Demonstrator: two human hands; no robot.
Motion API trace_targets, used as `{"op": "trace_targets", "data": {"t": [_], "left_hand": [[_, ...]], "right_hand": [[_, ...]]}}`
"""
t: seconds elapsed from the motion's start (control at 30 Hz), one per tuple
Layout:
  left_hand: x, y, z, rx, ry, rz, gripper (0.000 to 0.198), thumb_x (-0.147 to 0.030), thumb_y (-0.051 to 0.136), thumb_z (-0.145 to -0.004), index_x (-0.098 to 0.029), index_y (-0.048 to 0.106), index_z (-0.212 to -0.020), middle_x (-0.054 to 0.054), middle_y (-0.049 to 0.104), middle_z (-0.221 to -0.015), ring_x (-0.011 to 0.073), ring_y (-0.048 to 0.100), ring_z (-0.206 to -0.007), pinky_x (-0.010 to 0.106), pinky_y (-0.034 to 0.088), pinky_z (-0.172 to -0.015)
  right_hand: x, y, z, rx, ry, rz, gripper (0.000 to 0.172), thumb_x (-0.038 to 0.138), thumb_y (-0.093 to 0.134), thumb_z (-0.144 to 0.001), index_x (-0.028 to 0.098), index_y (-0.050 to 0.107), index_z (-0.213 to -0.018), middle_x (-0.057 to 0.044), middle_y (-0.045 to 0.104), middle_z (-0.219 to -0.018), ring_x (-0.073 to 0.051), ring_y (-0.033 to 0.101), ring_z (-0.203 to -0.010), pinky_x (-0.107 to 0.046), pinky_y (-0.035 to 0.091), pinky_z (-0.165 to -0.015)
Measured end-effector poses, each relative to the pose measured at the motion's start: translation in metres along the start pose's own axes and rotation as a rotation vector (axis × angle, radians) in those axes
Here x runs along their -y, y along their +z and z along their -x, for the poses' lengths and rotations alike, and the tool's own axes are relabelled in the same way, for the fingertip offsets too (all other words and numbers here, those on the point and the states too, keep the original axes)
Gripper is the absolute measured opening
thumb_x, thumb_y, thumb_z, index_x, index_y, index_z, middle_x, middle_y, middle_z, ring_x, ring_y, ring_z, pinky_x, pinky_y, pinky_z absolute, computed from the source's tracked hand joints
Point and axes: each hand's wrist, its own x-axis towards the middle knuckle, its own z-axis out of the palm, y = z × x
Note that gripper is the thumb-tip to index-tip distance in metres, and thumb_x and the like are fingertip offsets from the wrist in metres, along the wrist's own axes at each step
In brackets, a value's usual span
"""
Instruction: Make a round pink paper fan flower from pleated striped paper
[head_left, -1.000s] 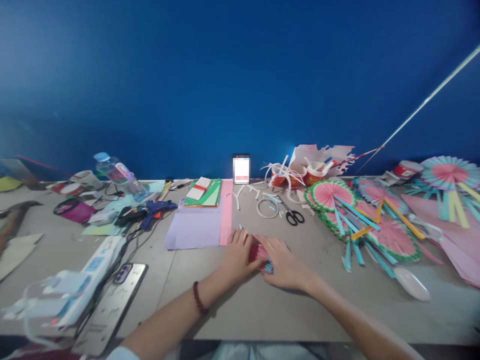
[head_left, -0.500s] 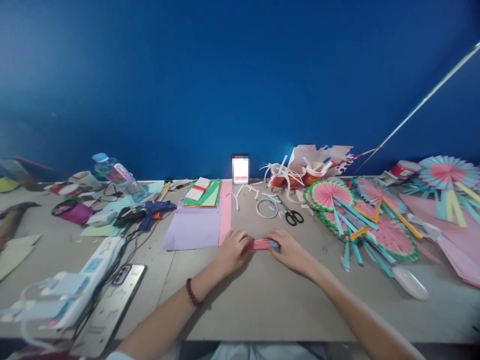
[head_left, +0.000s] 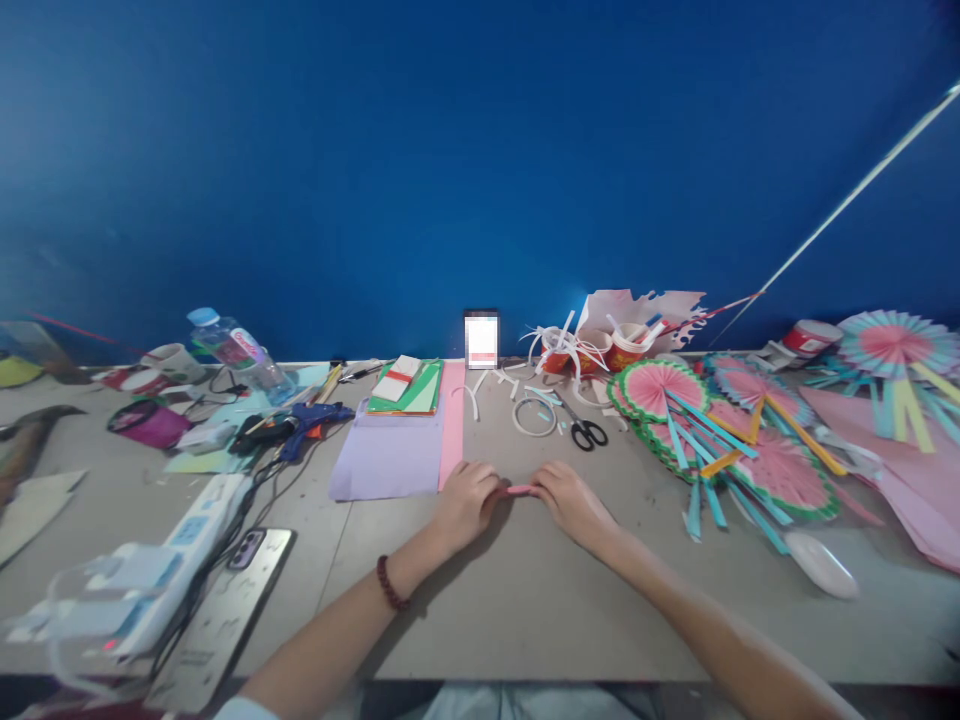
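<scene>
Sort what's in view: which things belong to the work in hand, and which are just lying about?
In hand:
- pink strip, folded narrow
- left hand and right hand, each pinching one end of it

Lying about, untouched:
- lilac sheet
- scissors
- glue gun
- bottle
- phone
- paper fans
- cups

Forearms bare, no sleeves in sight. A dark red beaded bracelet (head_left: 391, 597) rings the wrist behind the left hand (head_left: 465, 500); pale blue cloth (head_left: 510, 700) shows below.
</scene>
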Motion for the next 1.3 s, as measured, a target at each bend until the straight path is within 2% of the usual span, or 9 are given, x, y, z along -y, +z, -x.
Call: {"op": "trace_targets", "data": {"t": [0.23, 0.33, 0.43, 0.5, 0.6, 0.77, 1.0, 1.13, 1.3], "left_hand": [[-0.003, -0.003, 0.001, -0.026, -0.002, 0.003, 0.025, -0.029, 0.043, -0.094, -0.021, 0.066, -0.085, 0.004, 0.063, -0.078, 0.0165, 0.055, -0.077, 0.032, 0.037, -0.07], [-0.001, -0.008, 0.001, -0.055, 0.013, 0.062, 0.023, -0.034, 0.049, -0.091, -0.022, 0.062, -0.106, 0.006, 0.064, -0.094, 0.0188, 0.056, -0.09, 0.036, 0.041, -0.082], [0.004, -0.014, 0.0, -0.101, 0.005, 0.164, 0.048, -0.039, 0.056, -0.086, -0.021, 0.048, -0.13, 0.011, 0.056, -0.119, 0.0232, 0.049, -0.113, 0.041, 0.039, -0.099], [0.008, -0.016, -0.001, -0.109, -0.041, 0.241, 0.056, -0.041, 0.059, -0.084, -0.021, 0.043, -0.134, 0.012, 0.052, -0.126, 0.0247, 0.045, -0.12, 0.042, 0.039, -0.102], [0.013, -0.017, -0.003, -0.132, -0.107, 0.351, 0.056, -0.04, 0.062, -0.081, -0.02, 0.046, -0.131, 0.012, 0.053, -0.125, 0.025, 0.048, -0.119, 0.042, 0.041, -0.101], [0.016, -0.015, -0.005, -0.195, -0.187, 0.498, 0.039, -0.039, 0.062, -0.082, -0.02, 0.058, -0.116, 0.01, 0.062, -0.115, 0.0226, 0.057, -0.108, 0.04, 0.046, -0.095], [0.014, -0.012, -0.005, -0.298, -0.292, 0.568, 0.032, -0.041, 0.064, -0.08, -0.02, 0.067, -0.104, 0.007, 0.07, -0.092, 0.0197, 0.064, -0.086, 0.035, 0.052, -0.082], [0.009, -0.014, -0.005, -0.297, -0.32, 0.594, 0.028, -0.041, 0.066, -0.078, -0.02, 0.07, -0.097, 0.007, 0.071, -0.09, 0.0195, 0.065, -0.081, 0.035, 0.053, -0.079], [0.013, -0.012, -0.005, -0.322, -0.416, 0.744, 0.035, -0.032, 0.069, -0.074, -0.019, 0.064, -0.106, 0.005, 0.069, -0.09, 0.0183, 0.064, -0.083, 0.035, 0.052, -0.082]], "right_hand": [[0.0, 0.006, 0.003, -0.039, 0.03, 0.035, 0.019, 0.016, 0.045, -0.092, 0.016, 0.059, -0.079, -0.006, 0.06, -0.081, -0.019, 0.052, -0.078, -0.032, 0.042, -0.072], [-0.005, 0.002, 0.003, -0.062, 0.029, 0.041, 0.019, 0.017, 0.045, -0.092, 0.016, 0.059, -0.08, -0.007, 0.059, -0.082, -0.02, 0.051, -0.08, -0.034, 0.042, -0.073], [-0.011, -0.005, 0.001, -0.122, 0.018, 0.031, 0.021, 0.018, 0.042, -0.093, 0.017, 0.058, -0.08, -0.008, 0.059, -0.083, -0.022, 0.051, -0.082, -0.035, 0.041, -0.075], [-0.014, -0.008, 0.0, -0.157, 0.019, 0.019, 0.022, 0.019, 0.04, -0.094, 0.017, 0.058, -0.08, -0.008, 0.058, -0.083, -0.022, 0.051, -0.083, -0.035, 0.041, -0.076], [-0.018, -0.011, -0.002, -0.192, 0.028, 0.013, 0.022, 0.02, 0.04, -0.094, 0.018, 0.057, -0.08, -0.008, 0.057, -0.082, -0.023, 0.051, -0.082, -0.035, 0.041, -0.076], [-0.024, -0.011, -0.003, -0.214, 0.027, 0.037, 0.021, 0.019, 0.041, -0.093, 0.017, 0.057, -0.081, -0.009, 0.056, -0.082, -0.023, 0.051, -0.082, -0.036, 0.041, -0.077], [-0.019, -0.012, -0.005, -0.216, 0.018, -0.01, 0.02, 0.018, 0.041, -0.092, 0.018, 0.057, -0.08, -0.008, 0.057, -0.081, -0.022, 0.051, -0.081, -0.036, 0.042, -0.077], [-0.013, -0.016, -0.003, -0.215, 0.033, -0.066, 0.02, 0.016, 0.041, -0.091, 0.018, 0.056, -0.079, -0.008, 0.057, -0.081, -0.022, 0.052, -0.083, -0.035, 0.043, -0.077], [-0.011, -0.018, -0.002, -0.186, 0.056, -0.157, 0.015, 0.018, 0.047, -0.088, 0.017, 0.058, -0.079, -0.007, 0.061, -0.081, -0.021, 0.055, -0.084, -0.033, 0.043, -0.077]]}}
